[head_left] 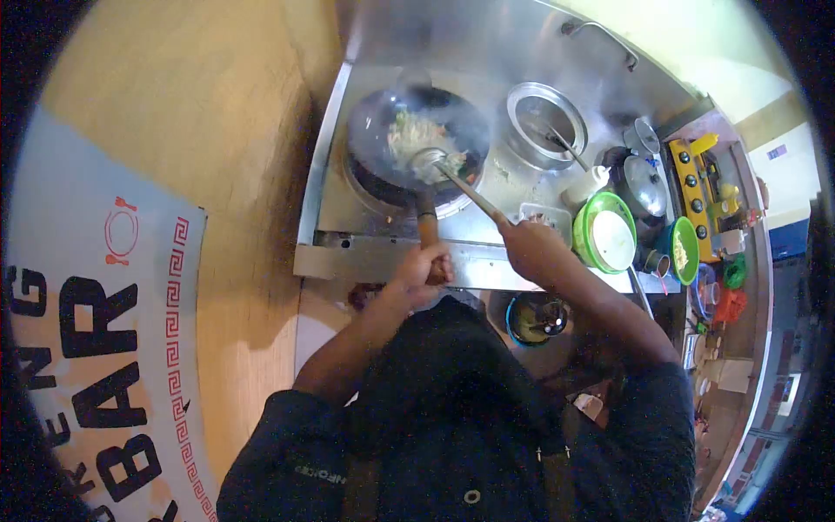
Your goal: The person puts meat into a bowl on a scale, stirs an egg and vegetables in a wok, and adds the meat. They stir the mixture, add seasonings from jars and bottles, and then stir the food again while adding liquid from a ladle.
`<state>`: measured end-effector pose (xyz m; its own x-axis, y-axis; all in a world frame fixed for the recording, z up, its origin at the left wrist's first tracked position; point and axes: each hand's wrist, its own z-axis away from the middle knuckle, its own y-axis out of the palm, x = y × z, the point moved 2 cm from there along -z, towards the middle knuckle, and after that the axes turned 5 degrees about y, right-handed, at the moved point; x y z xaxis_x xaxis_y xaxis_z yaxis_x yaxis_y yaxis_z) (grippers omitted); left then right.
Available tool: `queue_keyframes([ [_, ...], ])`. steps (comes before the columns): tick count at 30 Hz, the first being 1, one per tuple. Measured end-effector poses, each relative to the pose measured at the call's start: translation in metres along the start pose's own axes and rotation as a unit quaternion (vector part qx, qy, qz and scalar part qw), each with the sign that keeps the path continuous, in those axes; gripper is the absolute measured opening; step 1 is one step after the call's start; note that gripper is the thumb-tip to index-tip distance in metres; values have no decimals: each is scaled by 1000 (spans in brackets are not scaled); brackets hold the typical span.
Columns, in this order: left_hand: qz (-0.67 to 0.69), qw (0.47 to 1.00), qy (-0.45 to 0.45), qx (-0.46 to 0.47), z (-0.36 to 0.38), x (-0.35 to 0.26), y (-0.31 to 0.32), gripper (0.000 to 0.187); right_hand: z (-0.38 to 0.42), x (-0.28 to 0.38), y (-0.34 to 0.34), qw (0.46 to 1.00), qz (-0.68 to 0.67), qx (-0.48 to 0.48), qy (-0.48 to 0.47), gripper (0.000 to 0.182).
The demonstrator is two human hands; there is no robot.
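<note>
My left hand is wrapped round the wooden handle of a dark wok. The wok rests on the stove at the left, with steam over it. My right hand grips the long handle of a metal ladle, whose bowl lies in the wok against the food. The food is pale strips with some green and orange bits, partly blurred by steam.
Right of the wok stands a metal pot with a utensil in it. Beyond are a white bottle, a green bowl, a lidded pot, a green basin of food and a yellow stove. A steel backsplash rises behind.
</note>
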<state>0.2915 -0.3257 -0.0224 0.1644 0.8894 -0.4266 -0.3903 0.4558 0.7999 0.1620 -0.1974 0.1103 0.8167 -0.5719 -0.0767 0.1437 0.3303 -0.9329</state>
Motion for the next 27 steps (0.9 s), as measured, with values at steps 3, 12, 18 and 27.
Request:
queue_keyframes([
  [3,36,999,1,-1,24,9,44,17,-4,-16,-15,1000,-6,-10,28,46],
  [12,40,999,13,21,-15,5,-1,10,49,-41,-64,996,81,1,36,54],
  [18,31,999,6,29,-16,2,-18,11,-50,-35,18,994,-55,-51,80,53],
  [27,24,999,3,44,-33,12,-50,10,-141,6,51,964,-225,-140,12,46],
])
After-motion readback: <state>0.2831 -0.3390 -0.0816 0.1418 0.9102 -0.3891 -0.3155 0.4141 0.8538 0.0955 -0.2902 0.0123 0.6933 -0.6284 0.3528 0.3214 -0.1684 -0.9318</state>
